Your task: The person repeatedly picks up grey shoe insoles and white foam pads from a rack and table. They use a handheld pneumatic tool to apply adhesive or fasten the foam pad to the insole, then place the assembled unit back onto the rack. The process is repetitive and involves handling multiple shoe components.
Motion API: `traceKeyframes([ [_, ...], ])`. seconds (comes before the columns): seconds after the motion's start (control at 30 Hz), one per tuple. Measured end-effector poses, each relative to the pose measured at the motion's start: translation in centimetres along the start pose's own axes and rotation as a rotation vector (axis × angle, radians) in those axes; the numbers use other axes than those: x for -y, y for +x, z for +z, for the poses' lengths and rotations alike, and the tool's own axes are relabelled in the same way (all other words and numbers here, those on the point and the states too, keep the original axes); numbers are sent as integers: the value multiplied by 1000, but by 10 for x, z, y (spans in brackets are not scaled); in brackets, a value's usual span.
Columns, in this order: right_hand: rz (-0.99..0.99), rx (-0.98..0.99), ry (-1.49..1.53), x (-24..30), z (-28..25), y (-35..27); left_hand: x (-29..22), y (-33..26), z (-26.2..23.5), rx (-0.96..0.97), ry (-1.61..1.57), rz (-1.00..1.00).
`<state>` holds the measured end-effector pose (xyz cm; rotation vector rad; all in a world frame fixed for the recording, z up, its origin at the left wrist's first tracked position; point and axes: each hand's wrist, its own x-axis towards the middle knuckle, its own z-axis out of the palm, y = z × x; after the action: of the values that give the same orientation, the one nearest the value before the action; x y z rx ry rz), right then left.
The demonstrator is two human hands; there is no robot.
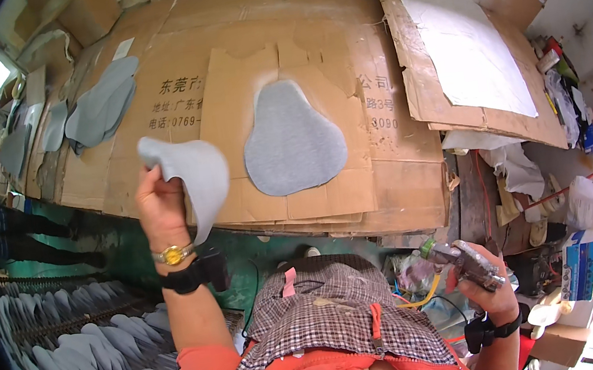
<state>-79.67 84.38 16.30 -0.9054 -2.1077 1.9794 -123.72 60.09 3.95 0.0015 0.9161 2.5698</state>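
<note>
My left hand [162, 211] is raised over the near left of the cardboard-covered table [163, 23], its fingers closed on the edge of a grey fabric piece [203, 173] that hangs down in a curve. To the right of it, a pear-shaped grey fabric piece [295, 144] lies flat on a smaller cardboard sheet [223, 112], narrow end away from me. Low at the right, beyond the table's near edge, my right hand [496, 293] is wrapped round a metal spray gun [470, 265] with a green part at its left end. A yellow hose [425, 297] runs beside the gun.
Several grey pieces [102, 106] lie overlapped at the table's far left. Racks of upright grey pieces [94, 354] stand low at the left. A white sheet [473, 49] covers a raised cardboard panel at the right. Another person's dark trouser leg [32, 227] shows at the left.
</note>
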Motion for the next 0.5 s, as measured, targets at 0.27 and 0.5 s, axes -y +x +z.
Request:
traceKeyframes([
  [0.27, -63, -319, -106, 17, 3, -13, -54, -12, -52, -170, -46, 255],
  [0.5, 23, -65, 29, 23, 32, -22, -63, -13, -65, -115, -97, 216],
])
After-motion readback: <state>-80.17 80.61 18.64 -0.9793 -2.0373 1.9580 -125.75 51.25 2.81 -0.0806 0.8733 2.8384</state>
